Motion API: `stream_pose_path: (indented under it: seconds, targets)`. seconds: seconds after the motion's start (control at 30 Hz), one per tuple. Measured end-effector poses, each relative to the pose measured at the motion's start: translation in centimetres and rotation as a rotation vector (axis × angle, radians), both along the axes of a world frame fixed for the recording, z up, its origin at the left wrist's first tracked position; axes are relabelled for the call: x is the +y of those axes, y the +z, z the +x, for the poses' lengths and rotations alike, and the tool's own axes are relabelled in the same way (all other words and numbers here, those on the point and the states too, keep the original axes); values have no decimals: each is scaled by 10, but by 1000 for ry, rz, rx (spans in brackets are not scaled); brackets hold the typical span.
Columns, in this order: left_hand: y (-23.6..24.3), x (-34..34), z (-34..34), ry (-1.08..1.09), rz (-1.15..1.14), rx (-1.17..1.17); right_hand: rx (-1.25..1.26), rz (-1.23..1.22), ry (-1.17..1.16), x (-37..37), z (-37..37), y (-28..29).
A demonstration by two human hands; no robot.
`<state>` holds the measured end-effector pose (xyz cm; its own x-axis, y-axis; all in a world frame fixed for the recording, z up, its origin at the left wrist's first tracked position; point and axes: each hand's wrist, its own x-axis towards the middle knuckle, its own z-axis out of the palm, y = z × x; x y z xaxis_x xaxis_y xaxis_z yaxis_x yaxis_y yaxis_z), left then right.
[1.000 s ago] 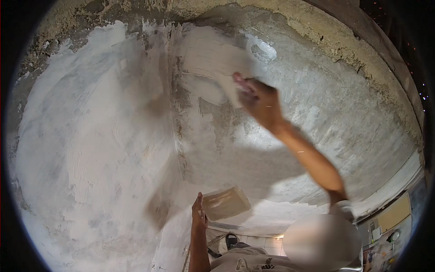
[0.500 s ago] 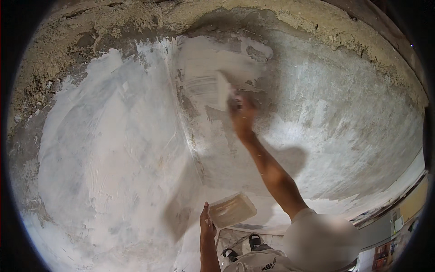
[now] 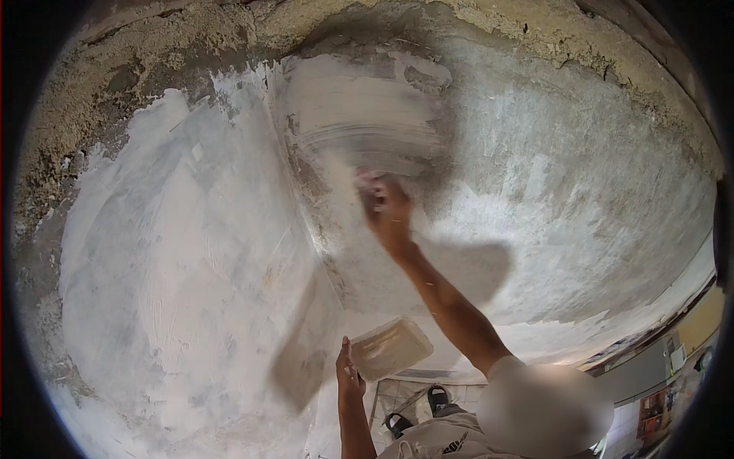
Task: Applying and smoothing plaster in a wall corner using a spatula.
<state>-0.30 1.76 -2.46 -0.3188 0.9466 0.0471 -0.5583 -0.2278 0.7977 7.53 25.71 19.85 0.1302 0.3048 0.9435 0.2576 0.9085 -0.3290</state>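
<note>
My right hand (image 3: 386, 203) is closed on a putty knife (image 3: 344, 172), blurred, its pale blade against the wall beside the inside corner. Above it is a streaked patch of pale putty (image 3: 359, 99) on the grey plaster. Lower down, my left hand (image 3: 349, 367) holds a translucent rectangular plastic tray (image 3: 390, 344) by its left side, with some pale paste in it.
A wall coated in white putty (image 3: 176, 252) stands to the left, bare grey plaster (image 3: 581, 183) to the right, rough render (image 3: 527, 30) along the top. My sandalled feet (image 3: 437, 398) are on floor tiles below. Shelving with small items (image 3: 650, 417) shows at the lower right.
My right hand has moved left and down with the knife, and the patch above now shows broad horizontal streaks. My left hand still holds the tray, slightly further right in view than a second ago.
</note>
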Motion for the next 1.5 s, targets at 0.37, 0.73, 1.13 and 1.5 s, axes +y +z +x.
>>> stream_pose_path:
  seconds: [0.37,0.73,1.13,1.5]
  targets:
    - [1,2,-23,38,-285,-14,-4,-201,-106,27,-41,-60]
    - [10,10,-10,21,-244,-69,247,-361,-296,-20,113,-101]
    - [0,8,-23,62,-315,-159,-7,-200,-77,29,-74,-45]
    - [-4,28,-18,-82,-253,-171,421,-116,-171,9,83,-43]
